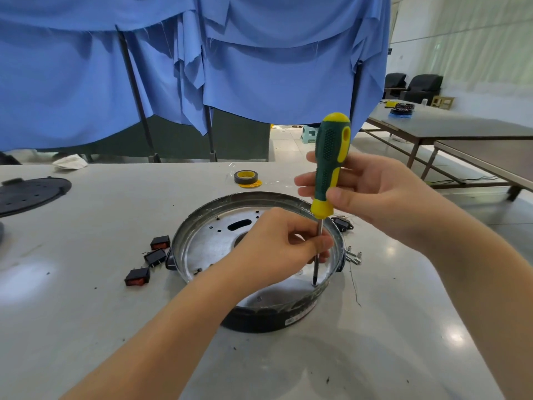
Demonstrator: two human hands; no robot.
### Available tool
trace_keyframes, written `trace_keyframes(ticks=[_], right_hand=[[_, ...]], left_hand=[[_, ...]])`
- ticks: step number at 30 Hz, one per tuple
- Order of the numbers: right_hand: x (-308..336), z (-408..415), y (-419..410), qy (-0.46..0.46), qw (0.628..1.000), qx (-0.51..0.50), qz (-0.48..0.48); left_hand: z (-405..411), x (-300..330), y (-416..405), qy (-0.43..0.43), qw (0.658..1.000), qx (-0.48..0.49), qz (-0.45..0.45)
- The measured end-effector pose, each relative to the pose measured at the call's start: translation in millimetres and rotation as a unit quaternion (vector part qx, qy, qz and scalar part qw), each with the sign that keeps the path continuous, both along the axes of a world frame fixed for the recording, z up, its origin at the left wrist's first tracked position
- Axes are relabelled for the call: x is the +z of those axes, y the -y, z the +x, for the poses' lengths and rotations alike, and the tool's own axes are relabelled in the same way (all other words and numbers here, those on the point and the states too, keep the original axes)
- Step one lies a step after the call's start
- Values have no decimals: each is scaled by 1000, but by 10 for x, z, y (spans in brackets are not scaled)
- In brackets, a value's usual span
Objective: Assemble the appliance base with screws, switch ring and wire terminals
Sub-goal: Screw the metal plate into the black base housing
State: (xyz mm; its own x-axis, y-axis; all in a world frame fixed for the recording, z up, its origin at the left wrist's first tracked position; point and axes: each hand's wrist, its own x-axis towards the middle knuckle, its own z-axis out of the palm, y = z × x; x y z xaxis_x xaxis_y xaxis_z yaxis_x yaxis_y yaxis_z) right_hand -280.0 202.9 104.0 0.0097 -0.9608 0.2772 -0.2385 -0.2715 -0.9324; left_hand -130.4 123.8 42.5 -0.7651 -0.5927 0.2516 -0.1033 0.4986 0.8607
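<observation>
The round metal appliance base [202, 235] lies open side up on the table, its black rim toward me. A green and yellow screwdriver [330, 157] stands upright, its tip down on the base floor near the right rim. My right hand [375, 194] grips the handle's lower part. My left hand [277, 246] reaches over the base and pinches the steel shaft between thumb and fingers. The screw under the tip is too small to make out. Three black rocker switches [155, 256] with red faces lie left of the base. Small metal terminals [354, 255] lie right of it.
A roll of yellow and black tape [245, 178] sits behind the base. A black perforated round cover [28, 193] lies at the far left. Another black switch [343, 224] is by the right rim. Blue cloth hangs behind the table. Other tables stand to the right.
</observation>
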Motion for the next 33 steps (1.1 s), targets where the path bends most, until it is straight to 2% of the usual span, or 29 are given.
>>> trace_keyframes(ticks=[4,7,9,12,14,18,23,26,30,33], right_hand=[[-26,48,19,-12,996,-72,-44],[-85,115,69,-94,973,-194,-80],[-108,160,89,-126,959,-235,-94],[-60,163,61,-165,960,-212,-75],[-13,126,24,-159,975,-148,-47],[-1,54,-19,-49,998,-24,-23],[-33,74,9,-41,998,-27,-39],[-37,122,10,-62,996,-26,-54],[-24,166,-8,-83,994,-27,-61],[-7,173,-12,-72,995,-31,-62]], left_hand=[[-9,-21,-2,-4,1000,-4,9],[-25,-28,-11,1,1000,-7,18],[-25,-26,-20,2,1000,-10,21],[-14,-25,-28,5,1000,-15,25],[-12,-29,-20,2,999,-15,33],[-7,-27,-8,-6,999,-18,49],[18,-10,24,5,999,-29,38],[81,18,91,90,995,-30,-13],[170,-5,159,271,958,-40,-85],[176,-9,162,305,948,-54,-67]])
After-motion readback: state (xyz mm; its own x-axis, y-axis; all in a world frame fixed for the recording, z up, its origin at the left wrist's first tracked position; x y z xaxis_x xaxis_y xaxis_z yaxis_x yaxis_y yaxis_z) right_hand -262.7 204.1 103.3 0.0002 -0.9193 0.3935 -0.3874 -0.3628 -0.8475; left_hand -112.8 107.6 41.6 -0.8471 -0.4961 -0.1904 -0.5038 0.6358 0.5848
